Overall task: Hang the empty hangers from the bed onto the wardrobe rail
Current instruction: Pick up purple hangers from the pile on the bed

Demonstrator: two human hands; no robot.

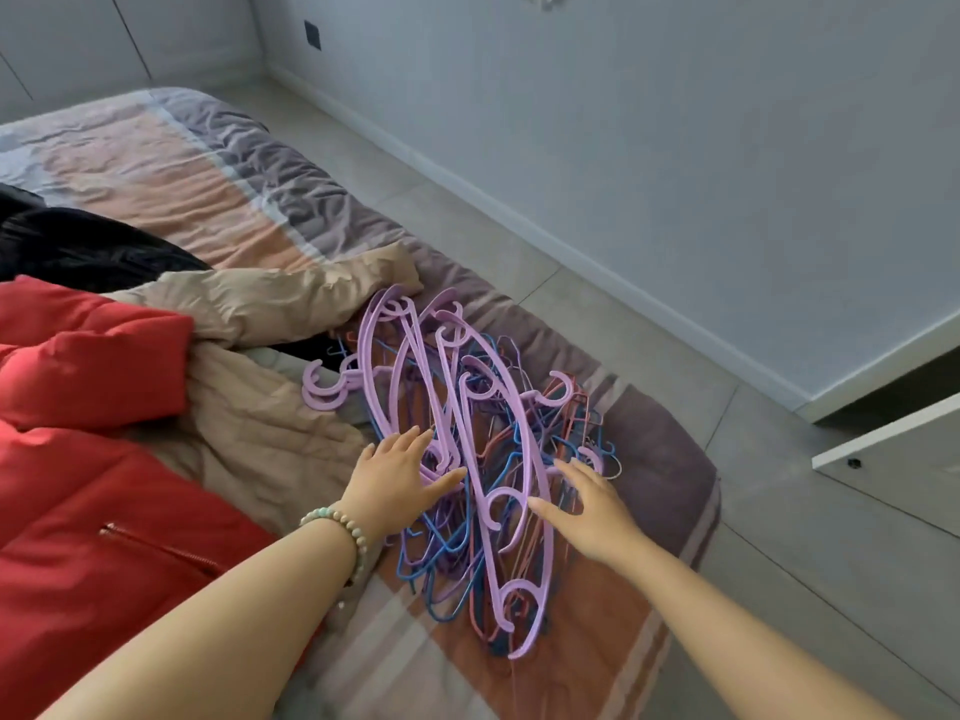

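A tangled pile of hangers (467,407) lies near the right edge of the bed (156,163): several wide lilac plastic ones on top of thin blue, purple and reddish wire ones. My left hand (400,475), with a bead bracelet on the wrist, reaches over the pile's left side with fingers straight, touching the lilac hangers. My right hand (587,506) is spread with straight fingers over the pile's right side. Neither hand grips anything. No wardrobe rail is in view.
A red padded jacket (88,459), a beige jacket (249,304) and a black garment (78,246) lie on the bed to the left of the pile. Grey tiled floor (675,366) runs along the bed's right side. A white door edge (883,444) juts in at far right.
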